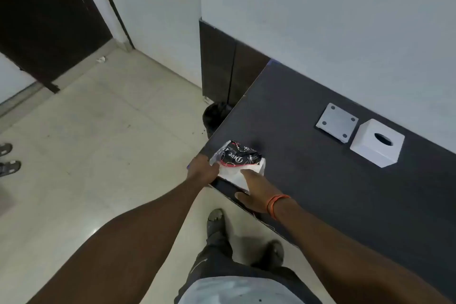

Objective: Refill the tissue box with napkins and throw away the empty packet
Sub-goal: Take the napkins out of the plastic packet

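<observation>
A black-and-clear napkin packet (238, 157) with white napkins (234, 175) in it lies at the near left corner of the dark table (320, 180). My left hand (202, 171) grips the packet's left end. My right hand (256, 190), with an orange thread at the wrist, rests on the napkins at the packet's open side. The white tissue box (377, 143), with an oval slot on top, stands at the far right by the wall. Its flat white base plate (336, 123) lies just left of it.
A dark bin (214, 116) stands on the floor beyond the table's left edge, partly hidden by the tabletop. Pale tiled floor spreads to the left, with a dark door (49, 20) at the back. Someone's sandalled feet (8, 158) show at the far left edge.
</observation>
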